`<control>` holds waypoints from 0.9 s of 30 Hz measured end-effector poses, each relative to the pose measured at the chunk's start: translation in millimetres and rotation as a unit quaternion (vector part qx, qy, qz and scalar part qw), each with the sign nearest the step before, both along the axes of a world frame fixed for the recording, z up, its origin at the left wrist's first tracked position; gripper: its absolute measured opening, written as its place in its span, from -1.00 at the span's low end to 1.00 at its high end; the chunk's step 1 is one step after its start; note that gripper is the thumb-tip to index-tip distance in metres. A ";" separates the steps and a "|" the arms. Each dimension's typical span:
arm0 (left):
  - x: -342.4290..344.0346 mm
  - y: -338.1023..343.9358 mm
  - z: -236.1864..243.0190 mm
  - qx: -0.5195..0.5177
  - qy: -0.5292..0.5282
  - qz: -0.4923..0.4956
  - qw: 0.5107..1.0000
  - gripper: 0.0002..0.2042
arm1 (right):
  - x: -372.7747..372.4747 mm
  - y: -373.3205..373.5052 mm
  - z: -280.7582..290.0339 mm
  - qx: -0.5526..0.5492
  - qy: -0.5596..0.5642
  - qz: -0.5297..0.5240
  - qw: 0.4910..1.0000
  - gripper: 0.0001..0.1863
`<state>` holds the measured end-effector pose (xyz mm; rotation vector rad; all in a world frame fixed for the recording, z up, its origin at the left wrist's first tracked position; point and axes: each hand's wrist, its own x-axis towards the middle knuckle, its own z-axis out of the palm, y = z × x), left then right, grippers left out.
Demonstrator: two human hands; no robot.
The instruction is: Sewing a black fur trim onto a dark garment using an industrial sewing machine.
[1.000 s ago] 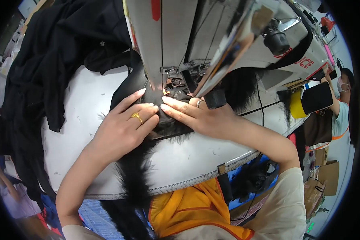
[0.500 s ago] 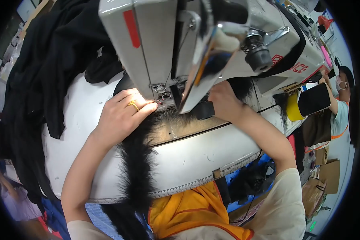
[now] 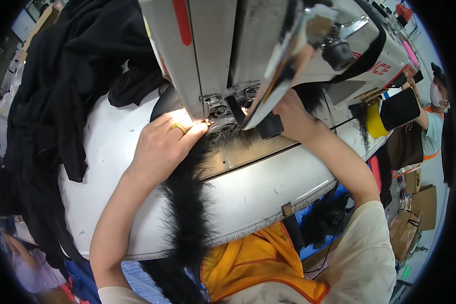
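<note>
A white sewing machine head [image 3: 213, 45] stands over a lit needle area. Beside the needle, on its left, my left hand [image 3: 167, 144] wears a gold-coloured ring and pinches a black fluffy fur strip [image 3: 187, 207] between thumb and fingers. The strip hangs from there over the table's near edge. On the other side of the machine head is my right hand [image 3: 296, 119], its fingers hidden behind a shiny metal plate [image 3: 276, 66]. Black fur shows just past that hand as well. Under the needle, the cloth plate [image 3: 233, 154] is partly covered by fur.
A heap of black fabric [image 3: 91, 55] covers the left of the white table [image 3: 116, 126]. A measuring tape [image 3: 258, 223] runs along the near edge. To the right stand a yellow and black cylindrical object [image 3: 377, 121] and a masked person [image 3: 433, 121]. Orange cloth [image 3: 258, 258] lies below the table edge.
The whole view has shifted, so the machine and table sit further right. Both hands stay at nearly the same places around the needle area.
</note>
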<state>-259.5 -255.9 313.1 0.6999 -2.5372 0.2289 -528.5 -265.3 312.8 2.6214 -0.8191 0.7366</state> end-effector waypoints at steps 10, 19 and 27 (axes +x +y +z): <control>-16.2 51.0 -3.0 -0.081 -0.164 0.208 0.961 -0.71 | 2.3 3.9 0.6 -0.023 0.000 -0.015 1.000 -0.89; 23.4 21.8 2.4 -0.009 -0.080 -0.023 0.996 -0.71 | 38.7 102.8 35.1 0.056 0.379 -0.144 0.913 -0.52; -23.3 61.7 16.4 -0.035 -0.132 0.097 0.986 -0.69 | 39.9 70.2 23.6 0.033 0.296 -0.046 0.954 -0.53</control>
